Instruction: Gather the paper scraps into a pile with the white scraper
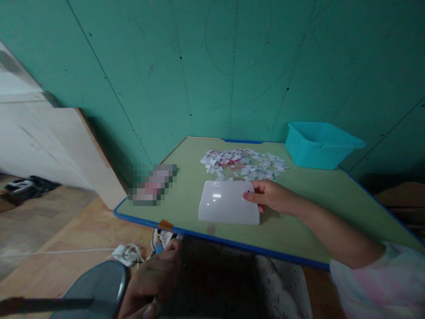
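My right hand (264, 195) grips a glossy white sheet-like piece (222, 201) by its right edge, thumb on top and fingers behind. The piece stands tilted on the pale green table (299, 226) and partly hides the near side of a heap of small white paper scraps (245, 161), some of them pinkish. Below the table's front edge, near an orange patch on the rim, my left hand (154, 277) is low with its fingers curled. Whatever it may be closed on is hidden.
A turquoise plastic bin (323, 150) stands at the back right of the table. A blurred-out flat item (152, 186) lies at the left. A green wall (199, 66) rises behind. Beside my left hand are a grey stool (96, 288) and a white power strip with cables (126, 254).
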A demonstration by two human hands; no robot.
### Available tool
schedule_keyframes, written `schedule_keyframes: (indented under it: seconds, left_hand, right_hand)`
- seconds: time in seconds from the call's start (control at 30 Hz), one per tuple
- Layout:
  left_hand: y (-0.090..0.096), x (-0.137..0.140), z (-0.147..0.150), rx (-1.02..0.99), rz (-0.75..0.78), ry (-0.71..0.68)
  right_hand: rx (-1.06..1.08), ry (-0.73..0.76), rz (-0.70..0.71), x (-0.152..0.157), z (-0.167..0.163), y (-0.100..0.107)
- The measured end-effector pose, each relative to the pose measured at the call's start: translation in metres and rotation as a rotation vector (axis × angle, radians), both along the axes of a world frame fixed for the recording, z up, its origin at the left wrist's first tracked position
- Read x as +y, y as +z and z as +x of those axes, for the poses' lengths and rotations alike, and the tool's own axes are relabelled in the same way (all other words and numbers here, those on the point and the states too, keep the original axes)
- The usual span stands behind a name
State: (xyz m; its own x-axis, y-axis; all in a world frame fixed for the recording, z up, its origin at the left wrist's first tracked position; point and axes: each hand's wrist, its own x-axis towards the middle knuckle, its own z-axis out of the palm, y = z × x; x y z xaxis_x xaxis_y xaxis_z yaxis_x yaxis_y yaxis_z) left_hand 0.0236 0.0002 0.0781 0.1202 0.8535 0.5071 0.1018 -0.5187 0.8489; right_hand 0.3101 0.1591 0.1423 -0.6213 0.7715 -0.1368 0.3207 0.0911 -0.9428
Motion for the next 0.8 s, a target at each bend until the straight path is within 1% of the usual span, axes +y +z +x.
schedule_keyframes:
  seconds: [0.1,0.2,0.33,0.47,0.57,0.67,0.8]
  left_hand:
    - [0.008,-0.002,0.001,0.004,0.047,-0.07]
    - [0.012,-0.003,0.004,-0.012,0.054,-0.118]
    - [0.006,-0.003,0.002,-0.031,0.042,-0.173]
    - [-0.003,-0.004,-0.001,-0.034,0.056,-0.085]
    - [-0.003,-0.004,0.001,-0.026,0.043,-0.043]
    - [-0.002,-0.002,0.002,-0.024,0.044,-0.044]
    - [-0.002,0.0,0.003,0.002,0.057,-0.072]
  right_hand:
    - [0.002,0.018,-0.01,-0.002,-0.001,0.001]
    - [-0.005,0.03,-0.046,-0.004,-0.001,0.001]
    - [0.022,0.061,-0.114,-0.007,-0.003,0.004]
    - [0.053,0.102,-0.166,-0.012,-0.003,0.01]
    - [0.043,0.097,-0.154,-0.012,-0.003,0.012]
    - [0.052,-0.001,-0.106,-0.009,-0.003,0.012]
    - [0.148,-0.278,-0.048,0.002,0.003,0.012]
